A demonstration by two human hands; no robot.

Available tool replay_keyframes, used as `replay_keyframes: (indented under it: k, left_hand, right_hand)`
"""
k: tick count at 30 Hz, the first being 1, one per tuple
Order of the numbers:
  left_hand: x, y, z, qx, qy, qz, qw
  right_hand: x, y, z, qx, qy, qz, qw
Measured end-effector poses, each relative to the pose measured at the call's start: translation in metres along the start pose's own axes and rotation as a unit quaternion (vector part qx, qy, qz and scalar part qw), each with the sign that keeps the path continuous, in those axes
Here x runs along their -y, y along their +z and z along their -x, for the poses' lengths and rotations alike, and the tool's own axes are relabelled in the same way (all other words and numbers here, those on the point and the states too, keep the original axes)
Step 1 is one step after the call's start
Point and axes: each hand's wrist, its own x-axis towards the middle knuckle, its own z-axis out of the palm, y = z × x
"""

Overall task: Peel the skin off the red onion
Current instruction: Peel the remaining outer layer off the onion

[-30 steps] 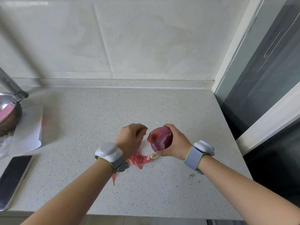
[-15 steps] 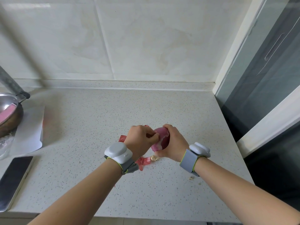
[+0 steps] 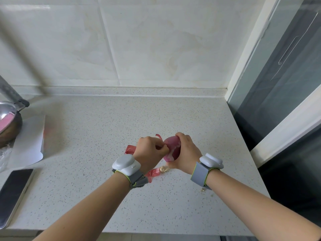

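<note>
A red onion [image 3: 171, 148] is held just above the speckled counter [image 3: 107, 136], near its right side. My right hand [image 3: 185, 152] grips it from the right, fingers curled round its top and bottom. My left hand [image 3: 150, 151] is against the onion's left face, with thumb and fingers pinching a strip of red skin [image 3: 159, 136] that curls up above the knuckles. Torn red skin pieces [image 3: 129, 149] lie on the counter beneath and behind my left hand, and a pale root scrap [image 3: 164, 169] lies under the onion.
A black phone [image 3: 13, 192] lies at the front left edge. A white sheet [image 3: 29, 141] lies under a metal pan [image 3: 8, 122] at the far left. The counter ends at a window frame [image 3: 243, 54] on the right. Small crumbs [image 3: 202, 189] lie near my right wrist.
My left hand has moved right from a gap beside the onion to touch it and pinch the skin. The right hand has tilted the onion more upright.
</note>
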Motion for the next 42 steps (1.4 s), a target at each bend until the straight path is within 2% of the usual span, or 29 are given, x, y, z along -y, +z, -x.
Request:
replay_keyframes:
  k: [12,26,36,40,42]
  left_hand:
    - [-0.004,-0.002,0.004,-0.015,-0.025,0.030,0.999]
    - [-0.002,-0.005,0.011,-0.036,-0.014,0.054,0.998]
    - [-0.006,0.001,0.006,-0.049,-0.009,-0.050,0.997]
    - [-0.003,-0.001,0.006,-0.063,0.005,-0.044,0.997]
    - [-0.002,-0.003,0.006,-0.075,-0.005,-0.008,0.997]
  right_hand:
    - [0.008,0.000,0.004,-0.025,-0.020,0.060,0.998]
    - [0.012,0.000,0.005,-0.040,-0.027,0.060,0.997]
    - [0.020,0.000,0.004,-0.035,-0.014,0.072,0.997]
    - [0.020,0.000,0.004,-0.037,-0.021,0.058,0.997]
    - [0.019,-0.002,0.004,-0.037,-0.024,0.047,0.998]
